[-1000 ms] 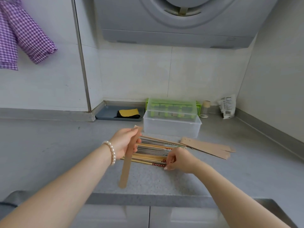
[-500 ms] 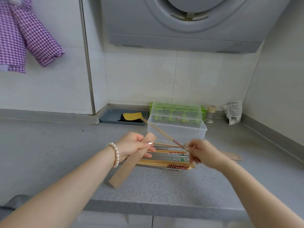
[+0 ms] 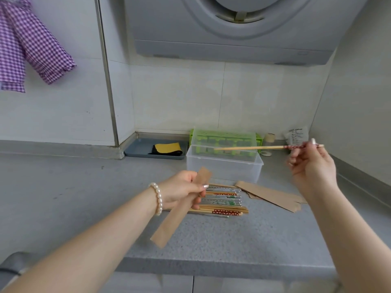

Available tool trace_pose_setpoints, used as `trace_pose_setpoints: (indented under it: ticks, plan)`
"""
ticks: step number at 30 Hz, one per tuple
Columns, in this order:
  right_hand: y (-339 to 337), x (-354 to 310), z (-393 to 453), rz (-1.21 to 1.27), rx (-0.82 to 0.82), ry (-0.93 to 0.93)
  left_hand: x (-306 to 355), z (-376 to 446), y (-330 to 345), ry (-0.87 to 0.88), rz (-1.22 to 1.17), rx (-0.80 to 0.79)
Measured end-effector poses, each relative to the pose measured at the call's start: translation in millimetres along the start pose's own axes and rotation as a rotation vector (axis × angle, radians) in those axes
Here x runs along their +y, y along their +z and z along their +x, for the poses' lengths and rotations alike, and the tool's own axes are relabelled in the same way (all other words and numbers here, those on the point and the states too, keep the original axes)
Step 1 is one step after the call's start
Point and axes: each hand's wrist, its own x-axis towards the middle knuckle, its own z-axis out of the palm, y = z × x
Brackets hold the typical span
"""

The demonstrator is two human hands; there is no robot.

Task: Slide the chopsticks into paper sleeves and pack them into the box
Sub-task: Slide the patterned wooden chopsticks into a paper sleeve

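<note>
Chopsticks (image 3: 222, 203) lie heaped on the counter under the left hand (image 3: 183, 190), which pinches a paper sleeve (image 3: 182, 208). The right hand (image 3: 311, 168) grips one chopstick (image 3: 254, 147) (tip leftward) above the clear box (image 3: 224, 168). Next, I judge: aim tip into sleeve mouth.

No text, brand, number or sign can be read anywhere in the head view. The small white plastic packet (image 3: 296, 136) at the back right of the table carries a block of dark printed lines on its face, but the print is too small and blurred to make out a single word or figure. The red bands on the wooden chopsticks show only white dots, a pattern and not lettering.
</note>
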Motion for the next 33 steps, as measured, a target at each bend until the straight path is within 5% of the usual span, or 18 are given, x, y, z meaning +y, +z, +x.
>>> trace_pose_setpoints:
  ticks: [3, 17, 33]
  plan:
    - [0, -1, 3, -0.019, 0.076, -0.052, -2, 0, 2, -0.012, 0.060, -0.020]
    - [21, 6, -20, -0.514, -0.036, -0.310, -5, 1, 8, 0.107, 0.351, 0.079]
    - [27, 8, -35, -0.513, -0.087, -0.422, -9, 2, 8, 0.091, 0.320, 0.101]
